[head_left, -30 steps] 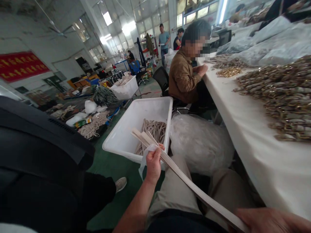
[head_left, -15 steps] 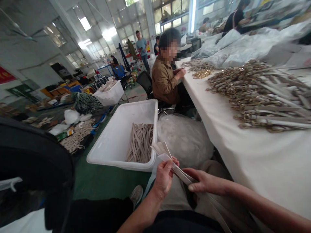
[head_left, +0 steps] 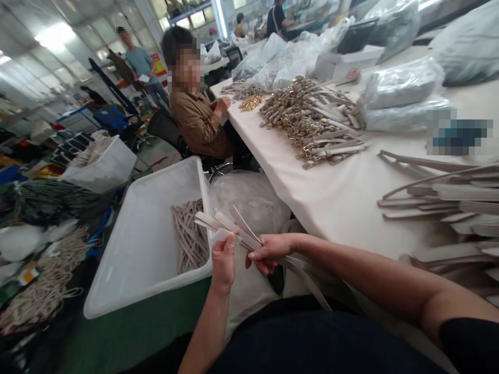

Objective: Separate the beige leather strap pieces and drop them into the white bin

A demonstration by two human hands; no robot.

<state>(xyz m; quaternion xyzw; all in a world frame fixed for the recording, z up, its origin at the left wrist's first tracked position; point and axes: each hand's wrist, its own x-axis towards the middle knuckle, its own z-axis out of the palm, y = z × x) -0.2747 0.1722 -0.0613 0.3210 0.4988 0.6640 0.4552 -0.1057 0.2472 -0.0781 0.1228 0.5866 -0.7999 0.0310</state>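
Since the earlier frame, the view has been swung right, and the right hand point(head_left: 268, 252) has been brought up the straps point(head_left: 230, 223), close beside the left hand point(head_left: 223, 262). The straps are gripped in the right hand, their tips fanned out to the far left and a loose length draped toward the lap point(head_left: 253, 306). A white slip point(head_left: 221, 236) is pinched by the left hand at the straps' edge; whether the straps are also held by it cannot be told. The bundle is held over the lap, just right of the white tub point(head_left: 146, 228), in which a heap of strips point(head_left: 191, 236) is contained. Beyond the hands, a plastic bag point(head_left: 249, 197) is set beside the desk point(head_left: 323, 200). On the desk, a pile point(head_left: 312, 117) with metal fittings is spread, wrapped packs point(head_left: 403, 93) are stacked farther right, and more bands point(head_left: 452, 205) are laid at the near right.
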